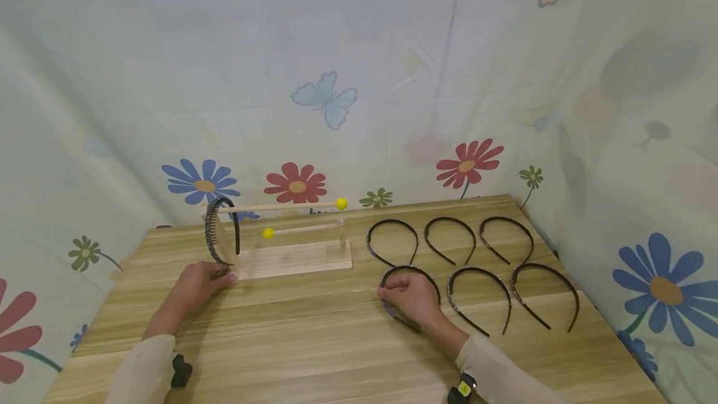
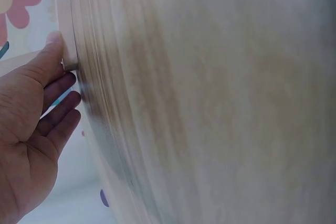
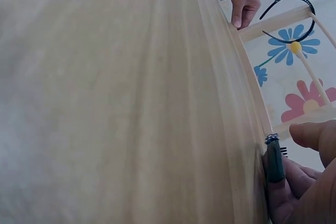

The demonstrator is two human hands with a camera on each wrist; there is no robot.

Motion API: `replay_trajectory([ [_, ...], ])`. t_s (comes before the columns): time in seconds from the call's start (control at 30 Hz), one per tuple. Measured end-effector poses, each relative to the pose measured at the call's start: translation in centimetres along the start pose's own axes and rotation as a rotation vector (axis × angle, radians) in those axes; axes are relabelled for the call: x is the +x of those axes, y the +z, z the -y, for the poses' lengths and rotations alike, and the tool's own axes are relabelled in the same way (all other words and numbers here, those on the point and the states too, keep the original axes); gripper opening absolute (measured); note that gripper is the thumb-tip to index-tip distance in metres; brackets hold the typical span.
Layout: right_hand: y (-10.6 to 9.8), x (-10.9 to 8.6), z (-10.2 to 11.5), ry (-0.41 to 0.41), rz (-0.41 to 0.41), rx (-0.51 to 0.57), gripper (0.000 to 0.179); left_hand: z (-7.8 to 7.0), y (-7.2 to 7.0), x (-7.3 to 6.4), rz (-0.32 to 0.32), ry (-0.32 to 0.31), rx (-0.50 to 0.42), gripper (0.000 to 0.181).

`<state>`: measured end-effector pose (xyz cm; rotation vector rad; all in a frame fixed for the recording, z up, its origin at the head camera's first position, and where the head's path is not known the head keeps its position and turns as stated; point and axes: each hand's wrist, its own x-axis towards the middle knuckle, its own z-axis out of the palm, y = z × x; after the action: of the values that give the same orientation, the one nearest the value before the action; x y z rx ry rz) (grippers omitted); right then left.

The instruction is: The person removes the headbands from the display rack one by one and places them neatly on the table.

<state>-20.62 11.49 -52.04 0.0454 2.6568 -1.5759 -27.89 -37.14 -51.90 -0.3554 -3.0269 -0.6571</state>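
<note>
A pale wooden stand (image 1: 291, 260) rests at the back left, with a dowel (image 1: 286, 207) ending in a yellow ball. Around the dowel hangs a black toothed headband (image 1: 210, 229). My left hand (image 1: 196, 288) pinches the near left corner of the stand's base between thumb and fingers. On the tabletop to the right, my right hand (image 1: 412, 297) is over another black headband (image 1: 434, 282), covering part of it. In the right wrist view, its fingers (image 3: 299, 179) are right at this headband (image 3: 274, 163), while the thumb is raised apart from it.
Several more black headbands lie in two rows at the right, among them one at the back (image 1: 392, 222) and one at the front right (image 1: 544, 265). A second yellow ball (image 1: 268, 233) shows in front of the stand. Flowered cloth (image 1: 392, 111) surrounds the wooden table (image 1: 291, 341).
</note>
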Motion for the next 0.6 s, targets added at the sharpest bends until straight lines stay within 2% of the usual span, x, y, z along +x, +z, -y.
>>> replay_trajectory([
  [0.2,-0.2,-0.2,0.1,0.007,0.03,0.047,0.023,-0.1,-0.1,-0.1,-0.001,-0.003,0.003,0.027],
  [0.33,-0.5,0.0,0.3,-0.028,0.026,0.054,0.024,-0.2,-0.2,-0.2,0.004,-0.009,0.002,0.028],
  [0.6,-1.3,0.7,2.3,-0.229,0.044,0.082,0.027,-0.1,-0.1,0.0,-0.011,0.006,0.004,0.026],
])
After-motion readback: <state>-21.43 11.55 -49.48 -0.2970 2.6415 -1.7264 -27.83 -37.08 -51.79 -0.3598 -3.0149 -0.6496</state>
